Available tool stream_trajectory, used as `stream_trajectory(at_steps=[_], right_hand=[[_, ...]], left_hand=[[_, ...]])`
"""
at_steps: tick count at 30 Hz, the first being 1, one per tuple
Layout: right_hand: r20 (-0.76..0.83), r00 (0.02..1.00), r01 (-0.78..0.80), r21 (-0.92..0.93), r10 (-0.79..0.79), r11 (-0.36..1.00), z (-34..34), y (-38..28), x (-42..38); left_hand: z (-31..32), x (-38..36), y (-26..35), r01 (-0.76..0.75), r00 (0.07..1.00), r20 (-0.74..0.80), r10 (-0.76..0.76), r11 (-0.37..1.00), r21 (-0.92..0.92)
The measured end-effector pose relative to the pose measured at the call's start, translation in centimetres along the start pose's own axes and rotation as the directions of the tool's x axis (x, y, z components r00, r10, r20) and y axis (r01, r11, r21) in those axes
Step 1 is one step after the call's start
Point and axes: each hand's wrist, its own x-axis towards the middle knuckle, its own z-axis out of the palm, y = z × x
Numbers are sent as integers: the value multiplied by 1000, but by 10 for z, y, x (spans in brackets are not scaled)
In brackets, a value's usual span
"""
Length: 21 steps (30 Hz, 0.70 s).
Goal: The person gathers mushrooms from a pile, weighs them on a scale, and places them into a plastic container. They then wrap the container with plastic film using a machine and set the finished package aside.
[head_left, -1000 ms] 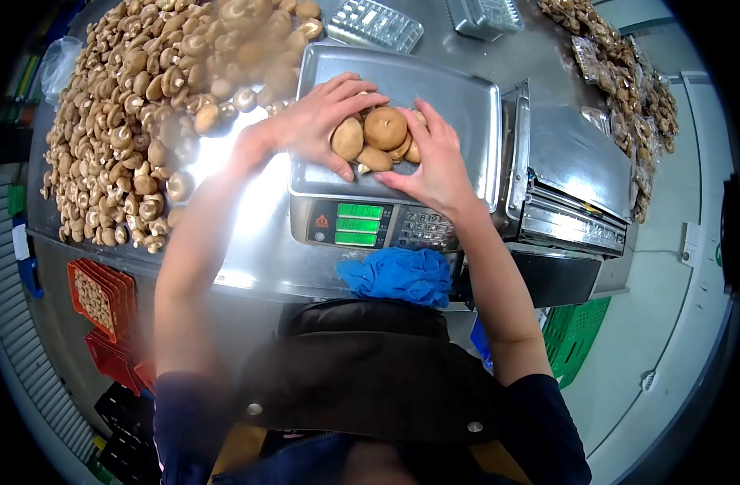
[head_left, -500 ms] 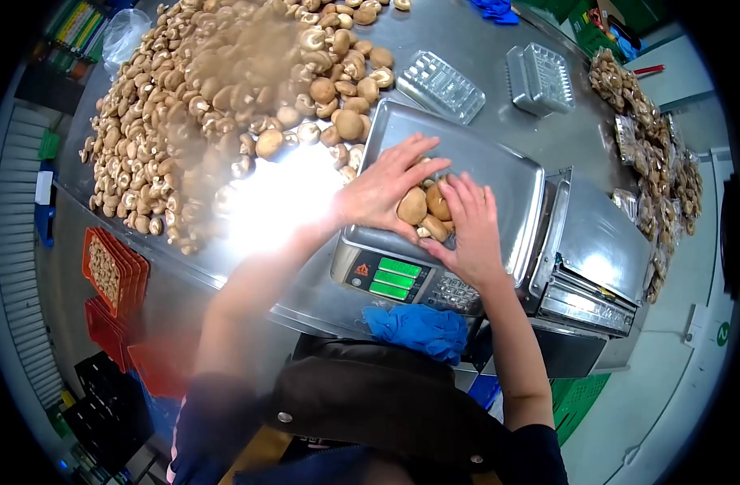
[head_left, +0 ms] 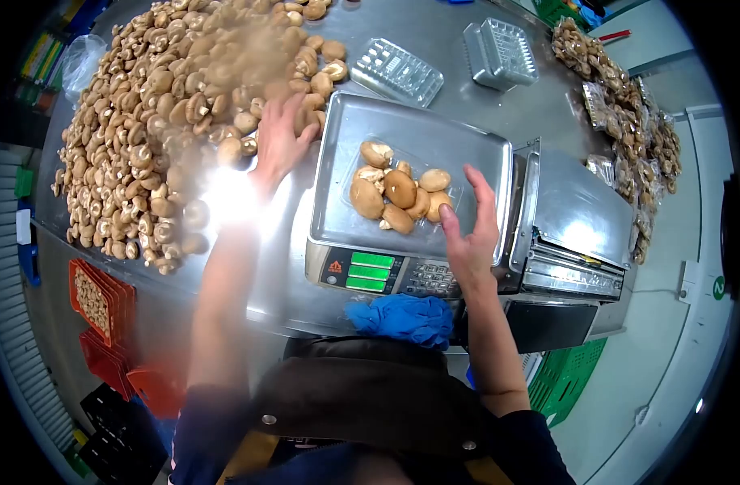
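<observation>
A loose group of brown shiitake mushrooms [head_left: 400,188] lies in a clear plastic tray [head_left: 460,187], hard to see against the metal pan [head_left: 491,162] of a digital scale. My right hand [head_left: 473,238] is open at the group's right side, thumb close to the nearest mushroom. At the right edge of the large mushroom pile [head_left: 135,121], my left hand [head_left: 281,141] reaches over several mushrooms, thumb apart from the fingers. Nothing shows in its grasp, though its fingertips partly cover the mushrooms there. Green displays [head_left: 370,271] glow on the scale's front.
Empty clear trays [head_left: 398,71] and a stack of them [head_left: 503,55] stand behind the scale. A metal wrapping machine [head_left: 580,210] adjoins it on the right, with packed mushrooms [head_left: 628,121] beyond. Blue crumpled gloves [head_left: 406,319] lie in front; red crates [head_left: 103,303] sit lower left.
My left hand has left the mushrooms on the scale and moved left to the pile. My right hand has drawn back slightly, uncovering the group. The camera view has shifted.
</observation>
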Motion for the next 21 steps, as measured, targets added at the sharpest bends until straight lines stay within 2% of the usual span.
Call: stream_trajectory(at_steps=[1,3,4,5,7,8,9,11,12,15,16,17,19,21], right_hand=[[36,999,-6,-40,7,999,-1,-1,0],[112,994,-6,-101,18,995,-2,-4,-2],[118,993,15,-118,0,993,-6,-9,-2],[112,993,48,-141,-32,989,-11,-8,-3],[62,998,12,-137,-3,990,-21,-1,-9],[16,999,-28,-117,30,993,-23,1,-12],[13,1000,-24,-105,26,994,-24,4,-15],[2,1000,-18,-84,18,996,-21,8,-18],[0,999,-36,-52,36,998,-17,4,-19],[90,996,22,-50,-18,998,-6,-5,-20],[86,996,36,-37,-33,999,-2,-10,-19],[92,995,31,-34,-28,999,-1,-12,-20],[100,994,35,-20,-33,999,-3,-14,-16],[37,999,29,-34,-28,999,-8,-12,-16]], left_hand=[[9,1,-14,-1,997,83,-11,989,149],[8,2,-17,-79,996,-53,78,996,-33],[3,0,-22,-8,993,-115,-24,963,-268],[-13,1,-25,-42,953,-297,-58,947,-320],[-24,-6,-65,161,903,-380,-199,978,-130],[-26,-9,-71,130,937,-330,-117,991,18],[-26,-13,-74,126,987,-104,-124,992,9],[-26,-21,-59,-37,995,104,4,947,318],[-18,-23,-62,-31,993,120,-17,922,385],[-13,-29,-30,-105,993,1,116,901,421],[-7,-29,-30,-181,982,22,187,908,377],[-2,-29,-29,-143,989,81,120,903,406],[11,-30,-47,-114,993,26,112,930,350],[7,-36,-52,-200,969,-89,230,943,265]])
